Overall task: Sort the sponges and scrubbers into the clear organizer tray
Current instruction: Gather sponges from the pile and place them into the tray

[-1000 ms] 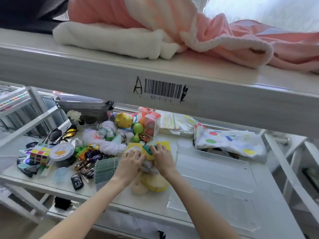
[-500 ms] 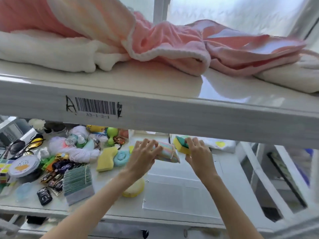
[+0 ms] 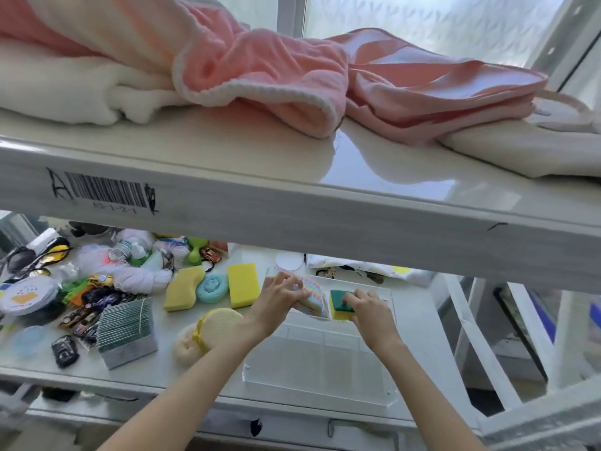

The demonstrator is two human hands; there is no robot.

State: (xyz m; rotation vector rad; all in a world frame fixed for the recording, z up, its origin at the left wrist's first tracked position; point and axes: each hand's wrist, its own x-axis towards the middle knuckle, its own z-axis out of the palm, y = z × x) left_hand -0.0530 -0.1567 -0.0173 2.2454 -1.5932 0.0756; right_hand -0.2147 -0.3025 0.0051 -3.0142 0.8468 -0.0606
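Observation:
My left hand (image 3: 279, 299) grips a pastel striped sponge (image 3: 313, 300) over the far part of the clear organizer tray (image 3: 320, 369). Beside it my right hand (image 3: 369, 309) presses a yellow sponge with a green scrub top (image 3: 339, 310) down into the tray's far section. Left of the tray lie a wavy yellow sponge (image 3: 184, 289), a blue mesh scrubber (image 3: 212, 288), a flat yellow sponge (image 3: 243, 285) and a round yellow pad (image 3: 218, 327) on a pale round sponge (image 3: 185, 346).
An upper shelf (image 3: 292, 196) with pink and white towels (image 3: 260, 70) overhangs the work surface. On the left is clutter: a stack of green scouring pads (image 3: 125, 330), toy cars, sunglasses (image 3: 39, 255), a round tin (image 3: 27, 294). A spotted cloth (image 3: 400, 273) lies behind the tray.
Both hands carried the striped sponge and the yellow-green sponge from the pile rightward, then lowered them into the far end of the tray. The camera view shifted right.

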